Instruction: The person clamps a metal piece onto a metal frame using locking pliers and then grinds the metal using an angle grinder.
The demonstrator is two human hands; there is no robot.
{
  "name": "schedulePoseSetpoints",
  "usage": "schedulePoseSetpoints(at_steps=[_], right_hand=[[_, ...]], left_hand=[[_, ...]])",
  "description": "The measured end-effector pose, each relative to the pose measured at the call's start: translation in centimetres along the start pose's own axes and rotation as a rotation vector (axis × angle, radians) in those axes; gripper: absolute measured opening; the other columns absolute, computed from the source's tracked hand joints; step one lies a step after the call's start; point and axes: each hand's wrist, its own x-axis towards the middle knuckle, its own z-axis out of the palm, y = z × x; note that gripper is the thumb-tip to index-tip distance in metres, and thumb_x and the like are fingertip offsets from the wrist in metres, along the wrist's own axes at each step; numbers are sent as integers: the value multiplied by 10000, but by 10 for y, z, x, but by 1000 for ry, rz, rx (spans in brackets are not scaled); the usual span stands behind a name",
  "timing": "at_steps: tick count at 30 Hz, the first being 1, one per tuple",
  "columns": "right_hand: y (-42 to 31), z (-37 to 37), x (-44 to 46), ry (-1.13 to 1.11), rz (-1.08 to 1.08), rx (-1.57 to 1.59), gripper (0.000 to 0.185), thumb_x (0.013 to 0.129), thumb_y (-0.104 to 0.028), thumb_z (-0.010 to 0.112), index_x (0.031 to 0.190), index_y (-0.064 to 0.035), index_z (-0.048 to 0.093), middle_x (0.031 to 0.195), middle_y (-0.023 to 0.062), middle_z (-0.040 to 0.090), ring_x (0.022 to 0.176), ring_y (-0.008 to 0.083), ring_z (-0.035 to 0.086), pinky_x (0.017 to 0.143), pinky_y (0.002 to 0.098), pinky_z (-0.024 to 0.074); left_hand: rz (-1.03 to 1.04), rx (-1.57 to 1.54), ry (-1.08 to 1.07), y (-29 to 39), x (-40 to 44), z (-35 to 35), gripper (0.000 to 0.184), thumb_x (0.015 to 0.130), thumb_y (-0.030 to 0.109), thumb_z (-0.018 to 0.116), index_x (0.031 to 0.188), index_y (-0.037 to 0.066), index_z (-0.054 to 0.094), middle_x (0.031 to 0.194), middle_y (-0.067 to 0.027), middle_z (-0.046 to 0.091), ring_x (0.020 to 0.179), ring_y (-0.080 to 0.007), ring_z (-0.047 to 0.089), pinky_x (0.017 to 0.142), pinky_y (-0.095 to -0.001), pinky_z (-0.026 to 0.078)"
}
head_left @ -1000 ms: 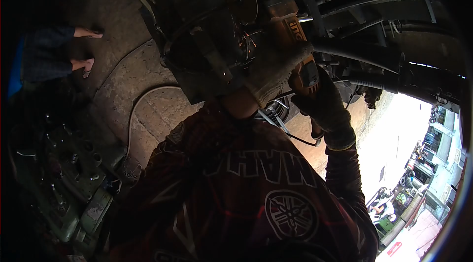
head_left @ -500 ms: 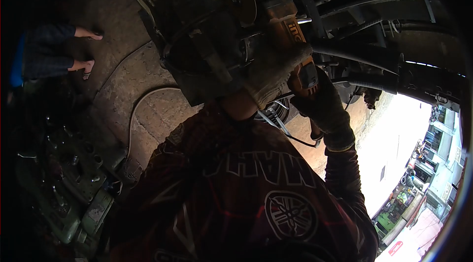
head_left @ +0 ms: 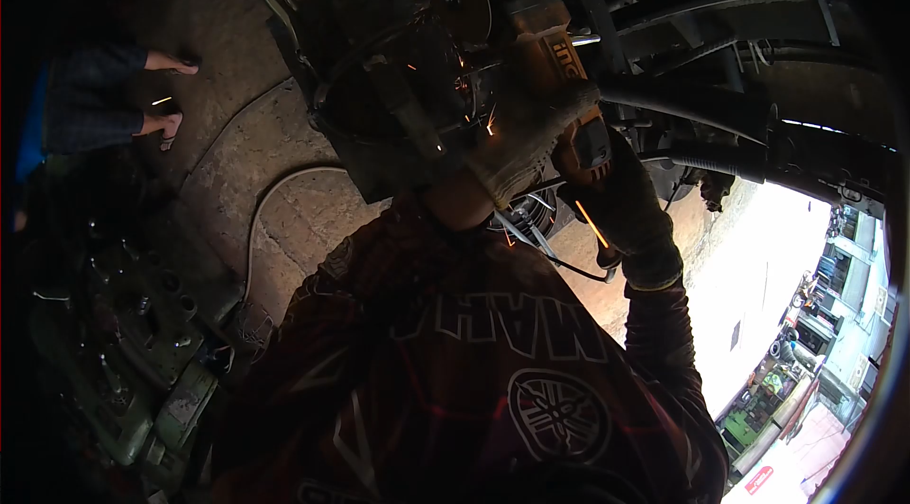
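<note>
My gloved left hand (head_left: 531, 139) is closed around the body of an orange and black angle grinder (head_left: 559, 49). At its rear end, my gloved right hand (head_left: 630, 219) is wrapped round the housing, with the fingers partly lost in shadow. The grinder's disc (head_left: 460, 0) stands beside a dark metal assembly (head_left: 379, 77). Orange sparks (head_left: 491, 125) fly near that assembly and my left hand. One bright streak (head_left: 591, 223) crosses in front of my right glove. Where the disc touches the metal is too dark to make out.
Dark chassis beams (head_left: 720, 6) and a thick pipe (head_left: 682, 106) extend on the right. A pale hose (head_left: 261, 205) curves over the concrete floor. A person (head_left: 95, 106) stands at left. Greenish machinery (head_left: 123, 362) is at lower left; bright daylight shows at right.
Sparks have appeared around the metal assembly and my hands. The grinder and both hands have hardly moved. The person at left has shifted slightly.
</note>
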Motion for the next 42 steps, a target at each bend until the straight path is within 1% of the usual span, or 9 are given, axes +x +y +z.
schedulePoseSetpoints(at_steps=[2, 7, 13, 25, 28, 31, 33, 38, 42], right_hand=[[-4, -4, 0, -3, 6, 56, 796, 728, -187, 849, 1383, 14, 444, 1178, 169, 653, 1064, 252, 677, 891, 362, 566], [0, -3, 1, 6, -10, 106, 800, 726, -195, 846, 1385, 9, 443, 1179, 175, 654, 1076, 263, 677, 897, 372, 565], [1, -1, 1, 0, 32, 145, 816, 721, -207, 849, 1393, 1, 437, 1202, 182, 646, 1092, 278, 672, 908, 386, 561], [-1, -1, 3, -2, 53, 135, 810, 726, -191, 834, 1404, -7, 430, 1194, 177, 648, 1076, 267, 675, 896, 382, 561], [0, -2, 2, 12, -64, 42, 808, 725, -178, 829, 1407, -10, 429, 1191, 171, 649, 1073, 268, 676, 893, 383, 560], [-4, -3, 0, -8, 129, 148, 778, 732, -169, 824, 1396, -16, 448, 1186, 157, 653, 1076, 269, 674, 901, 385, 555], [10, -2, -4, 36, -77, 134, 747, 766, -94, 816, 1401, 1, 433, 1138, 119, 640, 932, 159, 661, 734, 300, 576], [10, -4, -12, 15, 26, 201, 693, 756, -52, 804, 1362, -22, 469, 1065, 95, 654, 823, 120, 661, 636, 273, 570], [10, 0, -13, 8, 87, 232, 688, 742, -33, 792, 1355, -26, 480, 1053, 86, 655, 801, 119, 662, 618, 267, 571]], left_hand=[[78, 9, -40, -4, 2, -2, 316, 900, 136, 679, 1147, 16, 523, 864, -52, 589, 634, -112, 622, 418, -251, 541], [-98, 41, -15, 9, -2, 1, 294, 881, 138, 660, 1089, -26, 533, 756, -59, 570, 558, -124, 606, 414, -266, 552], [-14, 102, 6, 13, -1, 2, 233, 871, 148, 661, 1006, -22, 574, 710, -52, 574, 535, -121, 593, 415, -265, 549], [-133, -20, -18, 11, -6, -3, 243, 892, 166, 668, 1014, -26, 582, 625, -47, 552, 465, -145, 586, 382, -295, 548], [-137, -83, -4, 9, -6, -1, 281, 879, 157, 675, 1052, -33, 564, 673, -52, 567, 497, -139, 600, 386, -281, 546], [-6, 116, 18, 12, 4, 5, 336, 867, 147, 692, 1113, -25, 542, 748, -53, 585, 531, -112, 592, 419, -244, 540], [26, 103, 22, 15, 1, 13, 350, 851, 141, 725, 1115, -12, 553, 737, -37, 593, 555, -99, 592, 464, -247, 523], [55, 52, 43, 4, 0, 18, 391, 829, 126, 760, 1141, 11, 554, 756, -27, 608, 586, -89, 593, 505, -244, 504], [-50, 103, -68, -3, 4, 8, 381, 828, 111, 743, 1142, 7, 554, 813, -46, 622, 640, -98, 623, 526, -247, 520]])
